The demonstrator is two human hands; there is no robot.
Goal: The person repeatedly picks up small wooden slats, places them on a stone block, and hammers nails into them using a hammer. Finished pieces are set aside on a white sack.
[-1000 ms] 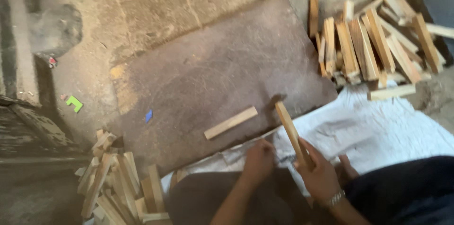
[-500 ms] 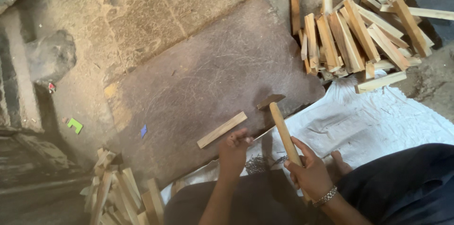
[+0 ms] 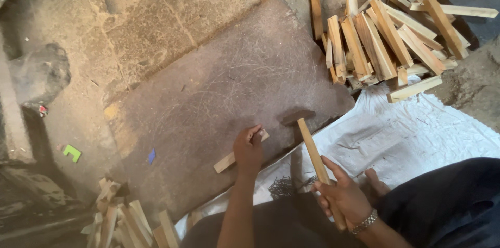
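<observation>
My left hand [image 3: 249,149] rests on a short wooden strip [image 3: 225,162] that lies on a worn dark board [image 3: 224,86] on the ground. My right hand [image 3: 341,196] grips the wooden handle of a hammer [image 3: 307,138], whose dark head sits low over the board's near edge, just right of the strip. A small pile of dark nails [image 3: 284,186] lies between my hands on a white sheet [image 3: 416,133].
A heap of cut wooden strips [image 3: 388,34] lies at the upper right. Another pile of strips [image 3: 125,222] sits at the lower left. A grey stone [image 3: 39,73] is at the left, with a small green scrap [image 3: 71,152] below it.
My left hand has reached forward from my lap and come down on the wooden strip. The hammer stays in my right hand, its head near the board's edge.
</observation>
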